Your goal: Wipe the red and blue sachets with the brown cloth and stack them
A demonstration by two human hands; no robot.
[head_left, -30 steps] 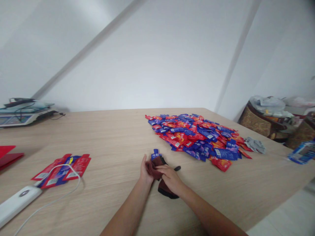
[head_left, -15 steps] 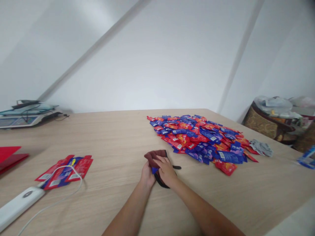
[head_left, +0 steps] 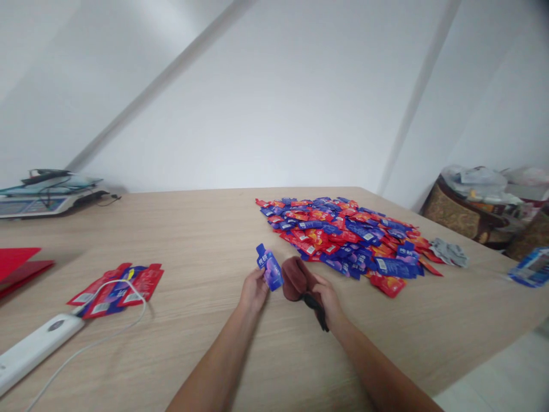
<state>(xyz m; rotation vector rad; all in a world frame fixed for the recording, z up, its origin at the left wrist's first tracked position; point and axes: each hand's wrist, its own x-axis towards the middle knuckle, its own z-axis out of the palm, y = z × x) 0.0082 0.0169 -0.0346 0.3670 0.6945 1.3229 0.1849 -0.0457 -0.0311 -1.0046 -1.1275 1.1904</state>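
Note:
My left hand (head_left: 254, 290) is closed on a blue-purple sachet (head_left: 271, 270) with a narrow neck, its printed face turned up. Just right of it, my right hand (head_left: 328, 297) grips a brown cloth (head_left: 295, 279) with black edging and a dark strap; the cloth is bunched up. Both hands are over the near middle of the table, a small gap between the sachet and the cloth. Beyond the right hand spreads a large pile of red and blue sachets (head_left: 343, 229).
Several red and blue sachets (head_left: 122, 289) lie at left beside a white device (head_left: 43, 346) with a white cable (head_left: 107, 340). Red folded sheets (head_left: 21, 269) and a scale (head_left: 43, 203) stand farther left. A grey cloth (head_left: 448, 252) and a blue packet (head_left: 532, 269) lie at right.
My hands have moved apart. The blue sachet, mostly covered by the cloth before, now shows in the left hand; the brown cloth has shifted right with the right hand.

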